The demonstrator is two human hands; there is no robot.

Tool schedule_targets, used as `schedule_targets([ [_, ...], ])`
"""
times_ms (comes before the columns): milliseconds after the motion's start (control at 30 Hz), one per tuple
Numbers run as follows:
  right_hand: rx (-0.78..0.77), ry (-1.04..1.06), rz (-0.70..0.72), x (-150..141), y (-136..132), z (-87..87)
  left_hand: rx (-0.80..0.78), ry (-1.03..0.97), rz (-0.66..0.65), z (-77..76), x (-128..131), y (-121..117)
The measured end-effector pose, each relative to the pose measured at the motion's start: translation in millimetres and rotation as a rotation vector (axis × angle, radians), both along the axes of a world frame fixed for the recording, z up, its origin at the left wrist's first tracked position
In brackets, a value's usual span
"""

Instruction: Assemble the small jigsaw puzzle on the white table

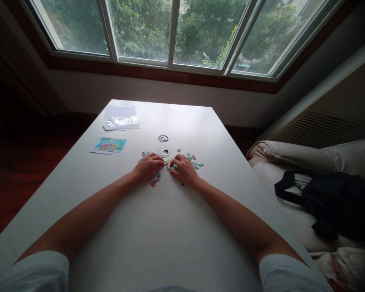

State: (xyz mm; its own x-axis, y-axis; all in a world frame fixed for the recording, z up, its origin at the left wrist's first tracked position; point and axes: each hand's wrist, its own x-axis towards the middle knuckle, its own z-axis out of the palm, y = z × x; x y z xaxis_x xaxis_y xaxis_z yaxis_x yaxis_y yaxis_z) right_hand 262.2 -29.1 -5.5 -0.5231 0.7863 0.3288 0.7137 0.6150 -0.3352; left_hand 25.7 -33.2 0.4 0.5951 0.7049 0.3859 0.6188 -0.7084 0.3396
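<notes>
Since the puzzle pcs [197,165] look so small and flat, each one is prob v light, like a bit of thick card. They lie on the white table [158,243] in a loose, messy spread, w/ some in the gap btwn the hands and some past the right hand [184,168], at 3 o'clock from that gap. The left hand [148,166] is at 9 o'clock. Both hands are near each other but not touching, fingers bent in and down to the pcs. Can't tell if either one has a pc pinched tight

My guess: the pcs are stiff but thin, so the little knobs cld bend or tear if squashed hard. The table top looks shiny, so pcs may slide when poked. Best grip is prob thumb + 1 finger on two sides of the flat middle, not on a knob. A pink pc [153,184] at 7 o'clock and a grey pc [179,150] at 1 o'clock are at the edge of the mess, so they look easy to get at. The near disc [163,152], approx 12 o'clock, looks flat too, so best lift it by its rim. The picture card [110,146] at 10 o'clock looks thin, so a corner is prob best
</notes>
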Motion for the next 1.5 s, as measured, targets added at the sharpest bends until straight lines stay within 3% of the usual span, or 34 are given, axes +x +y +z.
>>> schedule_targets([
  [500,-0.003,-0.068,0.032,-1.1,-6.7,4.8,0.006,0.015,0.004,-1.6,0.8,0.4],
  [1500,0.029,-0.049,0.049,-0.4,-2.4,-2.2,0.056,0.077,-0.019,1.0,3.7,-2.5],
])
